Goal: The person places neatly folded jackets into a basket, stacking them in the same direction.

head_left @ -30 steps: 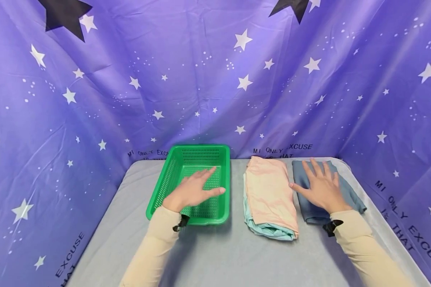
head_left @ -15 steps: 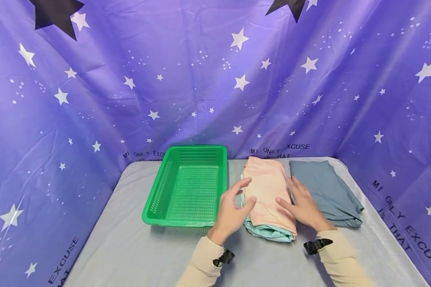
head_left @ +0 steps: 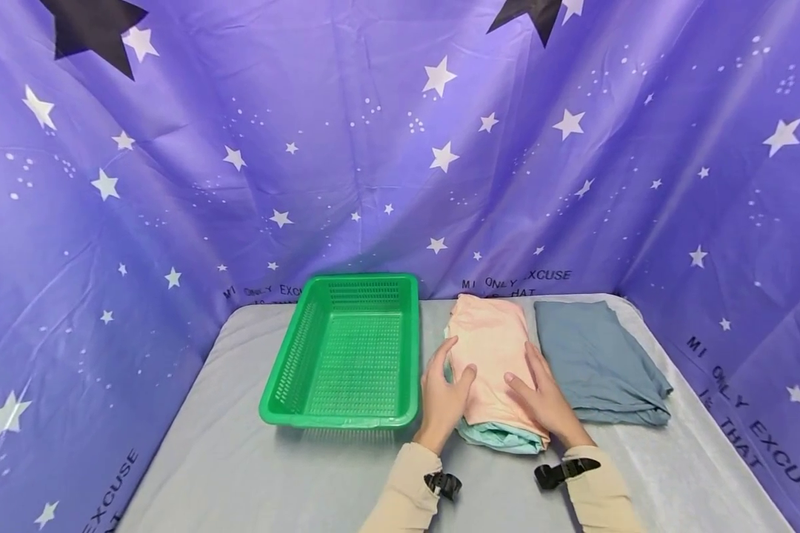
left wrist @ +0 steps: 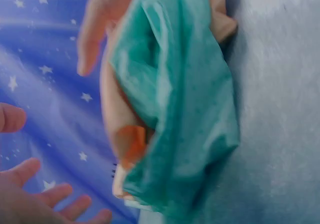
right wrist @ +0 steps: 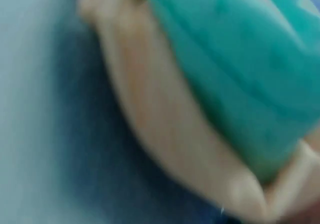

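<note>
A peach folded cloth [head_left: 490,333] lies on top of a mint-green cloth [head_left: 503,437], whose rolled front end pokes out below it. My left hand [head_left: 443,396] is at the left side of this stack, its thumb over the peach top. At the opposite side is my right hand [head_left: 548,400], fingers extended along the edge and thumb over the top. In the left wrist view, the left fingers [left wrist: 45,196] are spread, and the mint cloth [left wrist: 185,93] fills the middle. The right wrist view is blurred, showing mint fabric [right wrist: 240,53] inside a peach fold [right wrist: 155,103].
A green perforated plastic basket [head_left: 336,422] stands left of the stack with nothing in it. On the right lies a folded blue-grey cloth [head_left: 593,363]. The grey-covered table [head_left: 293,481] meets a purple star-print curtain [head_left: 373,111] at the back and sides.
My left hand has moved right from over the basket to the stack's left side. My right hand has come left, off the blue-grey cloth, to the stack's right side.
</note>
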Available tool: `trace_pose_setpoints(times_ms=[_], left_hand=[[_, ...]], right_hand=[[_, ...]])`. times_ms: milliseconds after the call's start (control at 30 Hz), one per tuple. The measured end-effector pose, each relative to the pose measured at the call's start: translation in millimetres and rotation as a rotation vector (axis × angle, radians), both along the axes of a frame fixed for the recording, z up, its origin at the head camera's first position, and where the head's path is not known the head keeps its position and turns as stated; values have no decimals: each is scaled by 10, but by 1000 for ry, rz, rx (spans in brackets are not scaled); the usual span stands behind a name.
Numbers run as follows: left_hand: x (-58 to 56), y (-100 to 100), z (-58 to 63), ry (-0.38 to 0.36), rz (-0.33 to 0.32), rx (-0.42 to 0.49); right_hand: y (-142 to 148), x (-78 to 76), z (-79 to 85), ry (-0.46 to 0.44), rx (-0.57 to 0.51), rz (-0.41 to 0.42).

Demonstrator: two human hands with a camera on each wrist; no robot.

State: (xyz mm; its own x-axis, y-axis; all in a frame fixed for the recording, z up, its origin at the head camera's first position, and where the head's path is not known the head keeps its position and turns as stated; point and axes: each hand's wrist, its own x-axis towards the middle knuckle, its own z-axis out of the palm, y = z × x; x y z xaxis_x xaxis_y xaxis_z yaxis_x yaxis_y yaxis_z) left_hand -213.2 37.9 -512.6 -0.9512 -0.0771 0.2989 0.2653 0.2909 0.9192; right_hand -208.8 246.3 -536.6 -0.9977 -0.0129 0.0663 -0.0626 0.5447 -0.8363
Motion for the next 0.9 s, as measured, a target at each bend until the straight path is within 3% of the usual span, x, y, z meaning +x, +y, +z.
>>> trace_pose_setpoints(times_ms=[167, 300, 433, 633, 900], left_hand=[[-121, 29, -134, -93, 44, -54], [-151, 55, -237, -167, 9, -90], [-162, 41, -303, -190, -6, -121], [-166, 11, -354, -205, 3, -129], [-165, 19, -348, -248, 19, -119]], right_hand=[[-9, -77, -54, -61, -169, -49], [29, -82, -102, -144, -281, -109], [54, -97, -141, -164, -352, -144], [84, -100, -192, -202, -342, -165], [110, -88, -240, -190, -205, -131]])
